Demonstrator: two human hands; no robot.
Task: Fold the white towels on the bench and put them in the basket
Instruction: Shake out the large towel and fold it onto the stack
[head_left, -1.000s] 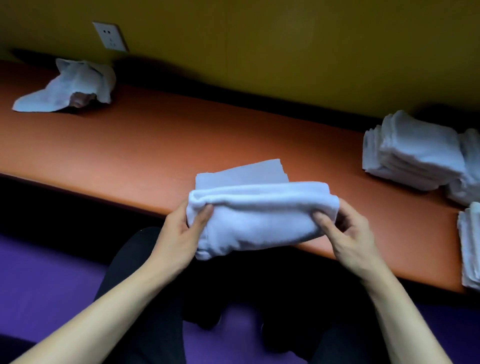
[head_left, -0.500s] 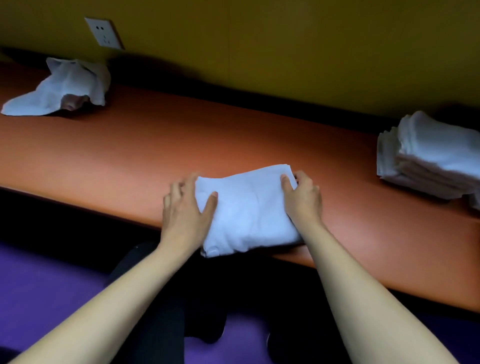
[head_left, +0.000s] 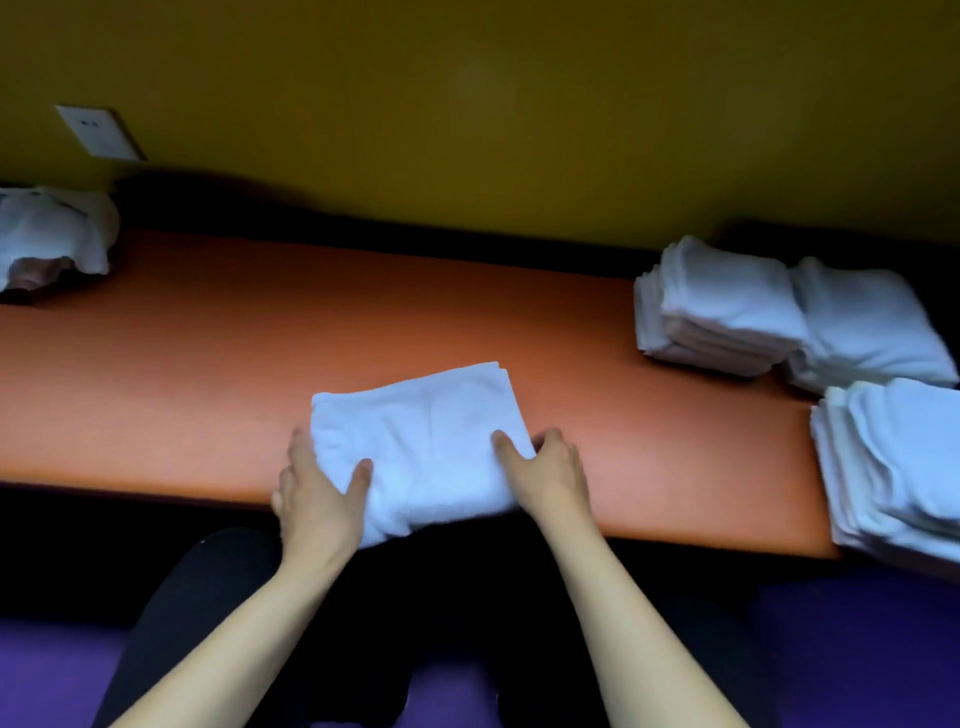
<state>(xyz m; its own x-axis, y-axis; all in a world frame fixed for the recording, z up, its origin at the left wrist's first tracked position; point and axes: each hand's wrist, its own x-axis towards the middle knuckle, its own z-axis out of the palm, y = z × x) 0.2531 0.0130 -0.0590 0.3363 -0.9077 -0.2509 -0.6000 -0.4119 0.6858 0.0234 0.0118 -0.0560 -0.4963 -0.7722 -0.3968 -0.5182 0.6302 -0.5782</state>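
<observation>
The folded white terry towel (head_left: 421, 447) lies flat on the orange padded surface (head_left: 208, 374), at its near edge, with one corner overhanging toward the person. Its long axis runs left to right, slightly skewed, the far right corner sitting highest in the head view. The left hand (head_left: 317, 493) holds the towel's left end, thumb lying on top and fingers curled round the edge beside it; the right hand (head_left: 550, 473) holds the right end likewise, thumb on the cloth, fingers wrapped at the side. Both hands are in contact, one at each short end, so neither is nearer. Three stacks of folded white towels (head_left: 727, 317) stand well apart to the right, on the same surface; the right hand is the closer to them. A crumpled white cloth heap (head_left: 52, 234) lies far left. No basket is visible. Judgement: the fold appears complete, and the next move would carry the towel rightward or to a basket out of view. A white wall socket plate (head_left: 98, 130) shows no legible marking; no brand, label or writing can be read anywhere
</observation>
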